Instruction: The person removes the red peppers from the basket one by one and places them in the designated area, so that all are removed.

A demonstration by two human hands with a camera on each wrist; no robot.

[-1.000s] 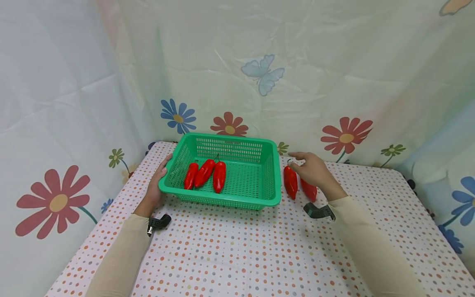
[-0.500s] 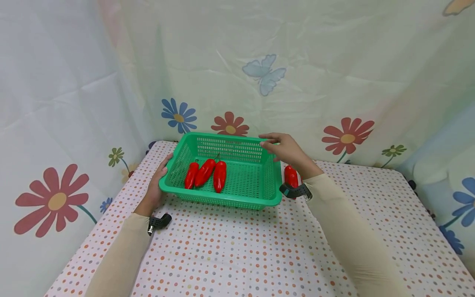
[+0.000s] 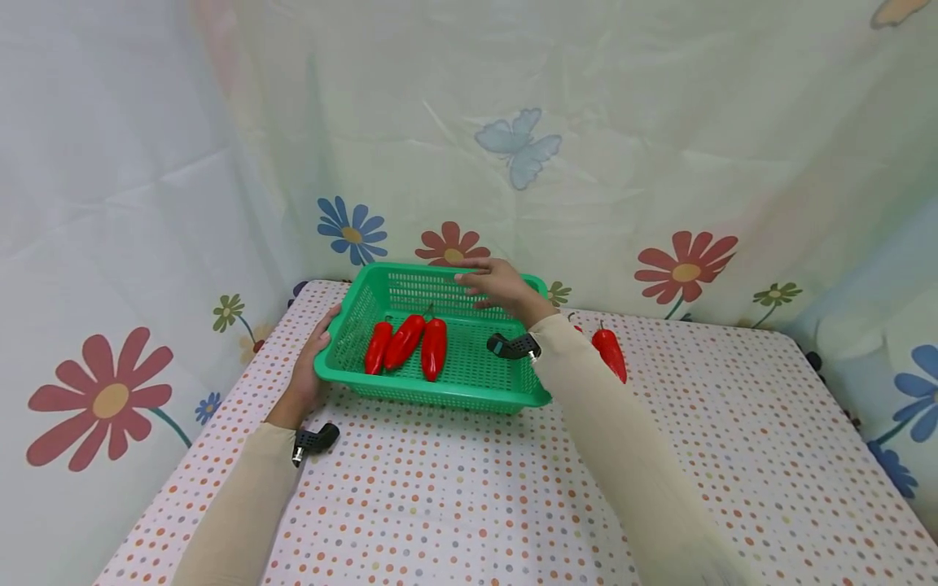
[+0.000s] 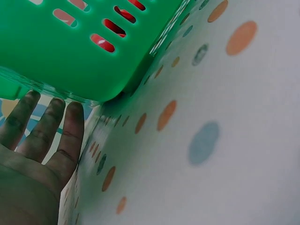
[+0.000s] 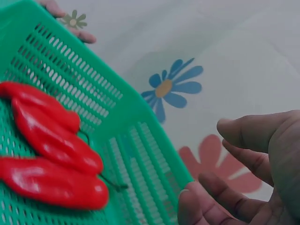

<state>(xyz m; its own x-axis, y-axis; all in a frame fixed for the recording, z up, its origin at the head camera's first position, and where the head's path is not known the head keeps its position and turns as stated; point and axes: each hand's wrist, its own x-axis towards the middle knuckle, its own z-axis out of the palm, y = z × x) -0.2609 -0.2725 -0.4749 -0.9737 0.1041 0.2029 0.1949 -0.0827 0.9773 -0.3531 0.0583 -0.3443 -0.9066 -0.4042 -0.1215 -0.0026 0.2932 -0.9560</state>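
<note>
In the head view a green slotted basket (image 3: 440, 395) stands on the dotted tablecloth. Three red chili peppers (image 3: 434, 350) lie side by side in its left half. My left hand (image 3: 304, 370) is at the basket's left side; in the left wrist view its fingers (image 4: 70, 136) stretch straight, tips right at the green rim. Above the basket's right half is my right hand (image 3: 503, 286), thumb and fingers apart and holding nothing. To the right of the basket lies another red chili pepper (image 3: 610, 352), and one more (image 3: 576, 328) is mostly hidden by my right sleeve.
A pale curtain (image 3: 410, 146) with printed flowers and a butterfly hangs close behind the basket and on both sides. The dotted tablecloth (image 3: 425, 496) reaches toward me and off to the right. Each wrist carries a small black camera (image 3: 315, 439).
My right hand has moved left, from over the peppers on the cloth to over the basket, with nothing in it. The left hand, basket and peppers have stayed put.
</note>
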